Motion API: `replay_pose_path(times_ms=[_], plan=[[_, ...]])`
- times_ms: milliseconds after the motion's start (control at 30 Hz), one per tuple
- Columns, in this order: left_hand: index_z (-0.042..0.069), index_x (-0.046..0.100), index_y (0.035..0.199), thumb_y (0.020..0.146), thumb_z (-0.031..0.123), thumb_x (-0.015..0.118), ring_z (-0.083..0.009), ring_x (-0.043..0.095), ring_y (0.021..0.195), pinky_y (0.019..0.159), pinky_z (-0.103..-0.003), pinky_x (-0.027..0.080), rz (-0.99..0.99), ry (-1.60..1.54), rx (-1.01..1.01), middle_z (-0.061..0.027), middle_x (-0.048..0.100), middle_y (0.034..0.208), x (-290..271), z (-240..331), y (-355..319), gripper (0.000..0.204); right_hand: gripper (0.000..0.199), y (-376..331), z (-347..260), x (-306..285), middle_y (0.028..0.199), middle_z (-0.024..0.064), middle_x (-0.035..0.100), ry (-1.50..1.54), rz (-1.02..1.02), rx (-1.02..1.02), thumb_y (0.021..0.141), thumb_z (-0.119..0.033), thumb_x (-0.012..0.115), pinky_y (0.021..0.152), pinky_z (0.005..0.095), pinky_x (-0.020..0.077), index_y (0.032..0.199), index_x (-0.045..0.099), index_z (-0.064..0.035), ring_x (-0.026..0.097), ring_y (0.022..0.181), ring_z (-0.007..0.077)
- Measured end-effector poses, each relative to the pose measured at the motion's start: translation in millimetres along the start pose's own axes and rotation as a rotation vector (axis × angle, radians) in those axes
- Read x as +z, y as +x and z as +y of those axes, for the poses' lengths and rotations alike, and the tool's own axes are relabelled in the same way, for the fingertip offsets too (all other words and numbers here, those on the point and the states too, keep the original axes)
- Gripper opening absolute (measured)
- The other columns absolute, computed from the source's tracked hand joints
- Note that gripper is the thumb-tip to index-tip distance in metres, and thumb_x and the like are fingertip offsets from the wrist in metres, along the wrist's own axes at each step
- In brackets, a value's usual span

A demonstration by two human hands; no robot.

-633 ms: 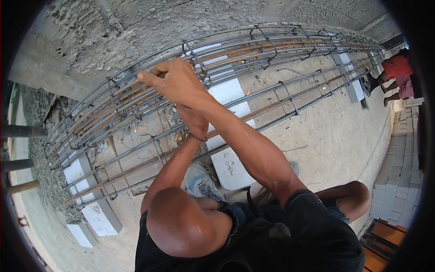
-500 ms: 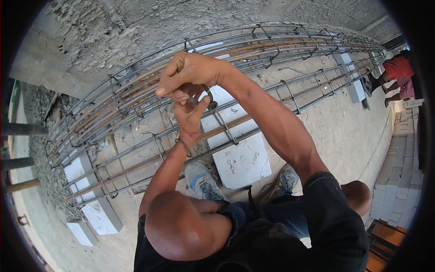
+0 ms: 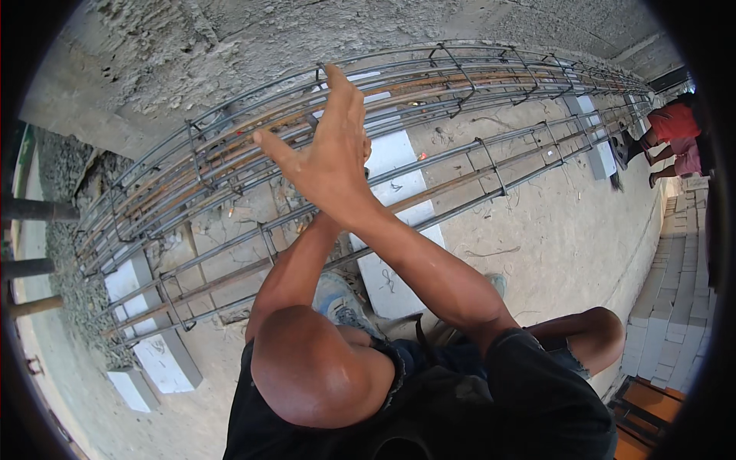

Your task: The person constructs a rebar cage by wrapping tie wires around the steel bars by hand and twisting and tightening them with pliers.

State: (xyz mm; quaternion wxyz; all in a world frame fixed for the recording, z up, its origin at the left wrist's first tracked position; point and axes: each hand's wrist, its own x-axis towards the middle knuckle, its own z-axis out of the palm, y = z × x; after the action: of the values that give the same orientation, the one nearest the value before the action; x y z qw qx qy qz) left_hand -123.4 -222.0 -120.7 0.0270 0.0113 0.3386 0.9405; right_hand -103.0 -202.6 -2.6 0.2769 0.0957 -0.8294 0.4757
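Note:
My right hand (image 3: pixel 331 161) is stretched over the steel rebar cage (image 3: pixel 452 168). Its thumb sticks out to the left and its fingers point away from me; I see nothing in its grasp. Underneath it, my left forearm (image 3: pixel 294 264) crosses behind the right wrist. The left hand is almost wholly hidden by the right one, so its grip does not show. The near part of the cage, long bars joined by square stirrups, rests on a pale block (image 3: pixel 392 285) just below my hands.
More tied rebar (image 3: pixel 460 80) runs along the rough concrete wall (image 3: pixel 253 46). Other pale blocks (image 3: pixel 165 368) support the bars at left. My shoe (image 3: pixel 337 303) is beside the middle block. Another person in red (image 3: pixel 673 123) is at far right, near stacked blocks (image 3: pixel 671 307).
My right hand has opened and straightened its fingers, turning away from me. The left hand, visible before by a dark rounded thing, has slipped behind it. My forearms now cross.

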Motion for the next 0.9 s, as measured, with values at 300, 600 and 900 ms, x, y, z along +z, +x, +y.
replay_pose_path(times_ms=[300, 600, 900], plan=[[-0.003, 0.055, 0.106, 0.071, 0.008, 0.046, -0.0226, 0.061, 0.081, 0.071, -0.03, 0.049, -0.086, 0.406, -0.058, -0.0112, 0.061, 0.083, -39.4, 37.4, 18.5, 0.038, 0.049, 49.7, 45.7, -15.8, 0.102, 0.0133, 0.044, 0.357, -0.599, -0.082, 0.085, -0.049, 0.059, 0.085, 0.039, 0.0402, 0.11, 0.06, -0.0072, 0.043, 0.102, 0.0261], [-0.016, 0.034, 0.13, 0.064, 0.003, 0.042, -0.0358, 0.055, 0.111, 0.099, -0.041, 0.043, -0.242, 0.375, -0.159, -0.0298, 0.052, 0.12, -7.3, 61.7, -3.0, 0.069, 0.051, 45.2, 67.5, -25.6, 0.097, 0.0043, 0.049, 0.554, -0.525, 0.026, 0.096, -0.051, 0.035, 0.087, 0.0324, 0.0362, 0.101, 0.064, -0.0091, 0.046, 0.094, 0.0168], [-0.013, 0.053, 0.112, 0.062, 0.006, 0.042, -0.0337, 0.062, 0.091, 0.089, -0.043, 0.05, -0.09, 0.087, -0.055, -0.0221, 0.061, 0.103, -21.6, 31.4, 2.5, 0.055, 0.057, 46.6, 58.3, -14.7, 0.107, 0.005, 0.043, 0.541, -0.641, 0.09, 0.094, -0.055, 0.032, 0.072, 0.033, 0.0578, 0.108, 0.058, -0.0066, 0.046, 0.11, 0.0191]])
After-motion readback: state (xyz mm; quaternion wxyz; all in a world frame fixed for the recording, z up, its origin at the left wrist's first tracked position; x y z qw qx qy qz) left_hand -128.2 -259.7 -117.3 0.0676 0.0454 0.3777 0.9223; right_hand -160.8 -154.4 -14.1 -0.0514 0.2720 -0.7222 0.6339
